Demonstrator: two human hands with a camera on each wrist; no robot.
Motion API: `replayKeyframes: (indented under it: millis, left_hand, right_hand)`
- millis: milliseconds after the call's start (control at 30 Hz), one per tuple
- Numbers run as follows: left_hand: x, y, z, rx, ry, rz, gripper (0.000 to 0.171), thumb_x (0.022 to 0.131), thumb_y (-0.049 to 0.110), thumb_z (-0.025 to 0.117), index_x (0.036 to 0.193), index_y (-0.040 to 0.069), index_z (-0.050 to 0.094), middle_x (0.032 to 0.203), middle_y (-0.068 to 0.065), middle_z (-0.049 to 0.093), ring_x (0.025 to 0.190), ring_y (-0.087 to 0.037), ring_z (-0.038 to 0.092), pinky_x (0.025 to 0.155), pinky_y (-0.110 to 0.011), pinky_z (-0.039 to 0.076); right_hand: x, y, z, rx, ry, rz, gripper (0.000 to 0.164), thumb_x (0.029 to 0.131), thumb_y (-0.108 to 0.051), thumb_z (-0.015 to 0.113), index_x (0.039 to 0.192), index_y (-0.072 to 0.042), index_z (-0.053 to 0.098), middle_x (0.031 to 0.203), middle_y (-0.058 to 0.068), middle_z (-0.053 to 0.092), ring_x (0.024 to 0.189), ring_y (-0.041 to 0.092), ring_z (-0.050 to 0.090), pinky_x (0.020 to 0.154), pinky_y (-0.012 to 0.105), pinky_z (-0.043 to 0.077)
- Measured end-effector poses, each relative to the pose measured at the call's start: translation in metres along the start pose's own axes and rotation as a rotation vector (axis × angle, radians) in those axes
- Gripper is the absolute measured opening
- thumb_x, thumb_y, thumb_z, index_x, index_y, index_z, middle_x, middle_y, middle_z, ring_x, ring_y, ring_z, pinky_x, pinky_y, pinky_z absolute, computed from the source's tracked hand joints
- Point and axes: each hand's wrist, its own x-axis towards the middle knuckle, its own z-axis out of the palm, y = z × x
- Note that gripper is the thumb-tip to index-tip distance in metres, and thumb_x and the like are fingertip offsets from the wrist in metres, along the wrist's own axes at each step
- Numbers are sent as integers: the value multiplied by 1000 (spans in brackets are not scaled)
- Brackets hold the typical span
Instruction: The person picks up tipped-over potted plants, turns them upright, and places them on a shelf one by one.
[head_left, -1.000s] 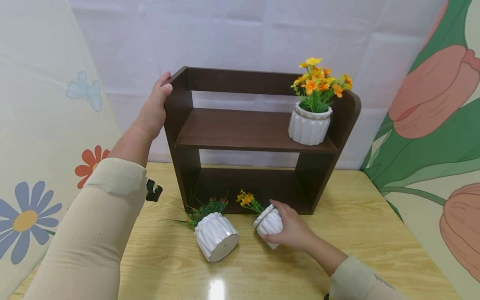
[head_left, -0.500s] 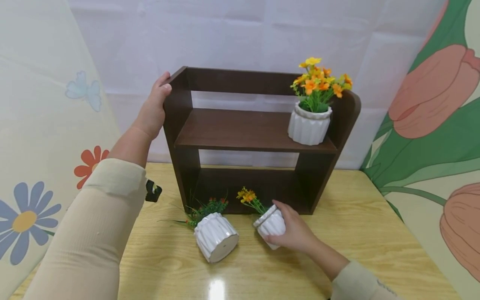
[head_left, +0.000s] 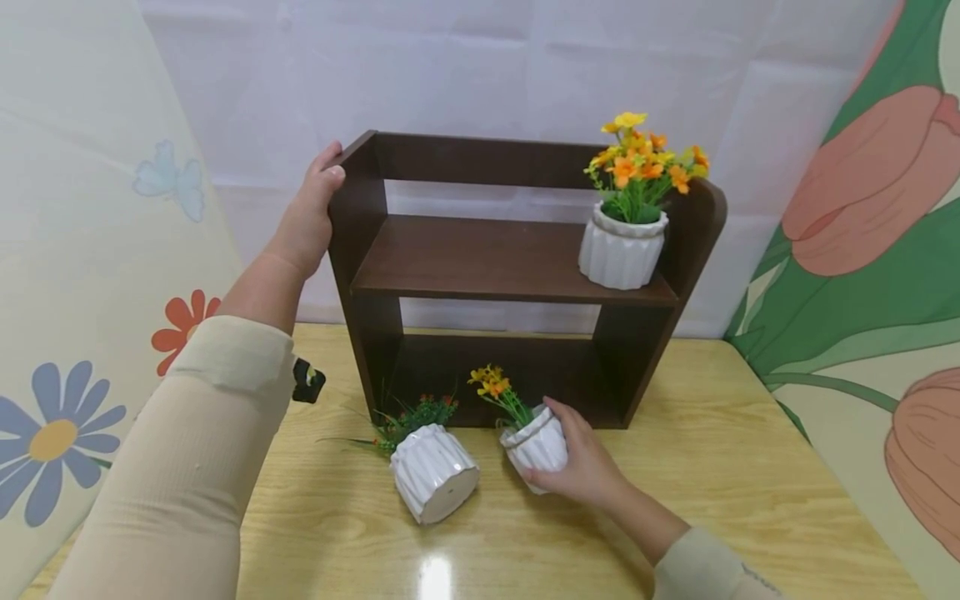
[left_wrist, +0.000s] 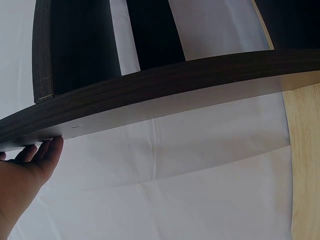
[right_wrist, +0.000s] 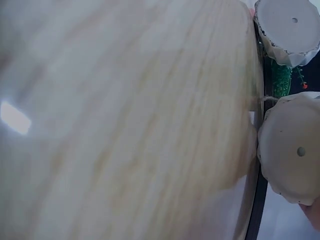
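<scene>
My left hand (head_left: pixel 307 212) holds the upper left side of a dark brown two-tier shelf (head_left: pixel 480 257); in the left wrist view, fingertips (left_wrist: pixel 55 145) touch its outer face. My right hand (head_left: pixel 588 462) grips a white fluted flowerpot (head_left: pixel 538 446) with yellow-orange flowers, tilted left before the shelf's lower tier. The pot's round base (right_wrist: pixel 287 147) shows in the right wrist view. Left of it, a second white flowerpot (head_left: pixel 431 471) with green leaves and small red blooms lies on its side. A third flowerpot (head_left: pixel 622 248) with orange and yellow flowers stands upright on the upper tier's right end.
The shelf stands on a wood-grain table (head_left: pixel 352 533) before a white cloth backdrop (head_left: pixel 465 67). Flower-printed panels flank it: daisies on the left (head_left: pixel 52 442), tulips on the right (head_left: pixel 862 200). A small black object (head_left: pixel 306 381) shows beside the left sleeve.
The flowerpot in my right hand has turned slightly more upright, and its flowers have shifted a little up and left. My left hand stays on the shelf.
</scene>
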Motion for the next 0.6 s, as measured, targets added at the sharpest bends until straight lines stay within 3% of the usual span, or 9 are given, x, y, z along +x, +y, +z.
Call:
replayKeyframes:
  millis: [400,600]
  left_hand:
    - [-1,1,0,-16,-2,1,60,99,45,20,157,36,7,164,0,9,148,-23,10,120,-50,9]
    - [-1,1,0,-26,-9,13,60,99,44,20,157,34,7,164,-2,9,147,-23,12,119,-46,11]
  right_hand:
    - [-2,4,2,17,16,-13,107,60,-31,90,150,-13,34,142,14,48,109,26,55,84,40,50]
    - [-5,6,1,25,5,21,112,61,-33,90,153,-13,29,144,16,46,113,29,55,88,45,49]
